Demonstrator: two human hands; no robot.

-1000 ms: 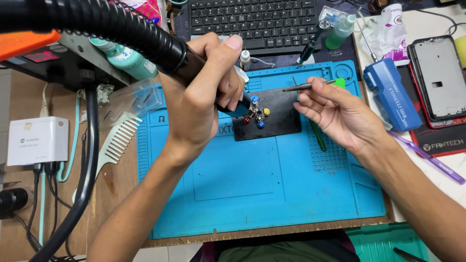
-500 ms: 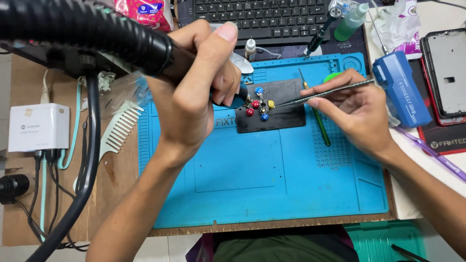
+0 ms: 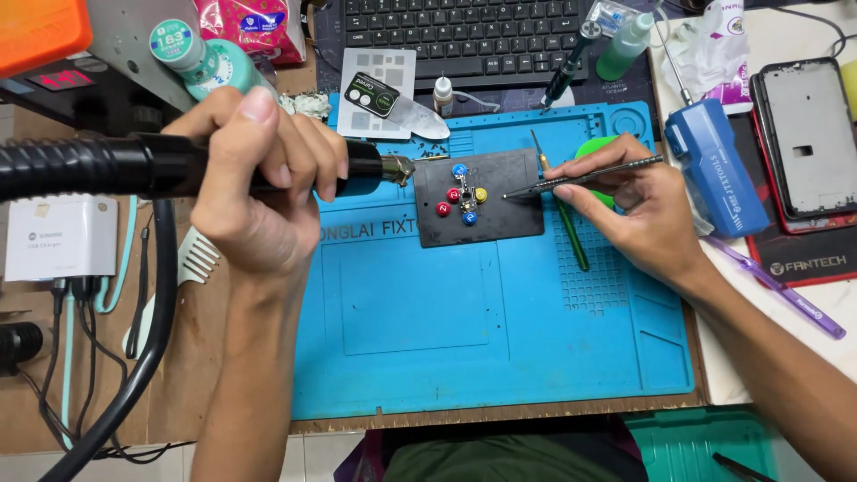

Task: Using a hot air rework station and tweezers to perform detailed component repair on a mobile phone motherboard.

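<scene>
Counter (image 3: 223,375) first: it is brown and full of stuff, and a big blue mat (image 3: 500,330) lies in the middle of it. A black keyboard (image 3: 464,36) sits past the mat's far edge. A blue box (image 3: 714,165) stands just beside the mat on the right, and a phone frame (image 3: 808,143) lies farther right.

On the far part of the mat lies a dark plate (image 3: 482,210). A tiny board (image 3: 466,200) sits on the plate, held by small round red, blue and yellow knobs.

The left hand (image 3: 259,183) is wrapped tight around a thick black heat tool (image 3: 178,165) with a long hose. Its metal tip lies flat and points at the plate from the left, close but not touching.

The right hand (image 3: 647,210) pinches thin tweezers (image 3: 580,176) like a pencil. Their tip rests on the plate just right of the board. A green stick (image 3: 567,232) lies on the mat under that hand.

It looks like the warming step, with the tool near the board and the tweezers ready. The next move needs the hot tip aimed right over the board and a very steady, gentle tweezer tip.
</scene>
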